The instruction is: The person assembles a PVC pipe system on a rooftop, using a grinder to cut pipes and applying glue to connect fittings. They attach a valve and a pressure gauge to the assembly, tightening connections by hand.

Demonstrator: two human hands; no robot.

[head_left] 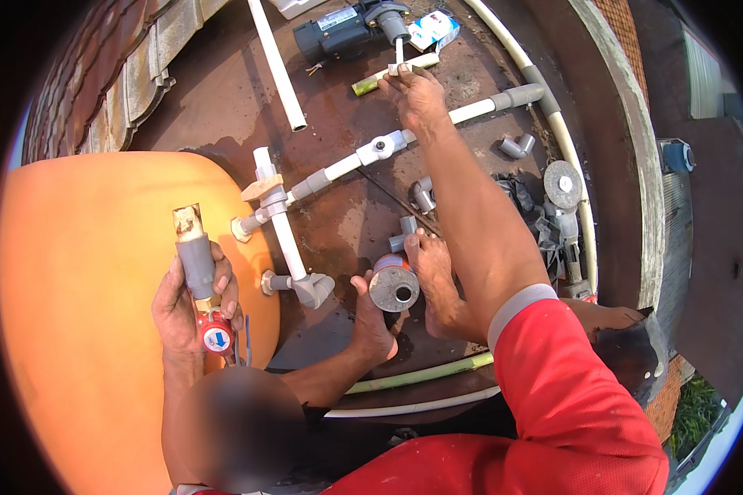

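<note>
My left hand is wrapped round a grey pipe coupling. A stained, pale pipe stub rises from its top; below it sits a red fitting with a blue arrow label and thin wires. My right hand reaches far forward, its fingers closed at a small white pipe piece beside the dark pump. A short pale pipe with a green end lies next to those fingers. Between my bare feet stands a round can with a hole in its grey top.
At left bulges a large orange tank with grey and white pipework joined to it. A long white pipe lies ahead. Grey elbows are scattered about. To the right are a grey disc tool and a low wall.
</note>
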